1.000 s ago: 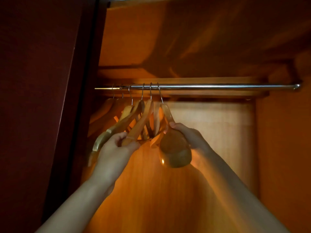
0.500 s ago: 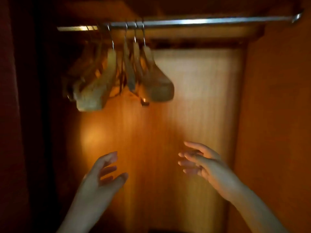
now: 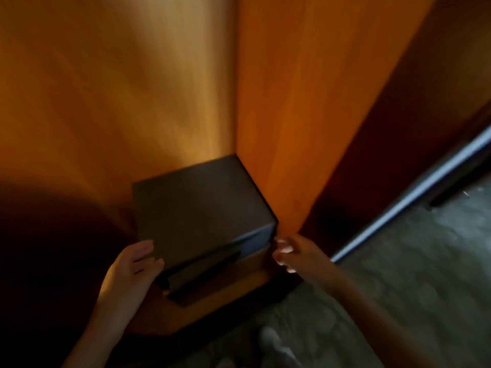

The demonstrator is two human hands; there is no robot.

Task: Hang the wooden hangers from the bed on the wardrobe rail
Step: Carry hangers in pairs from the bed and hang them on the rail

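View: looking down into the wardrobe's bottom corner; the picture is blurred.
Left hand (image 3: 132,269): empty, fingers straight and a little apart, palm turned toward the near left corner of the dark box (image 3: 196,203); whether it touches the box cannot be told.
Right hand (image 3: 292,254): empty, fingers loosely bent, just beside the box's near right corner, at the foot of the side panel (image 3: 292,115).
Dark box: on the wardrobe floor (image 3: 212,306), tucked against the side panel, between the two hands.
Wooden hangers: none in view, and neither the rail nor the bed shows.
Way to them: likely out over the carpet (image 3: 425,261), which opens to the lower right past the door track (image 3: 411,203).
Nearer hand: probably the right, since it is on the carpet side.
Hanger axis: cannot tell yet.
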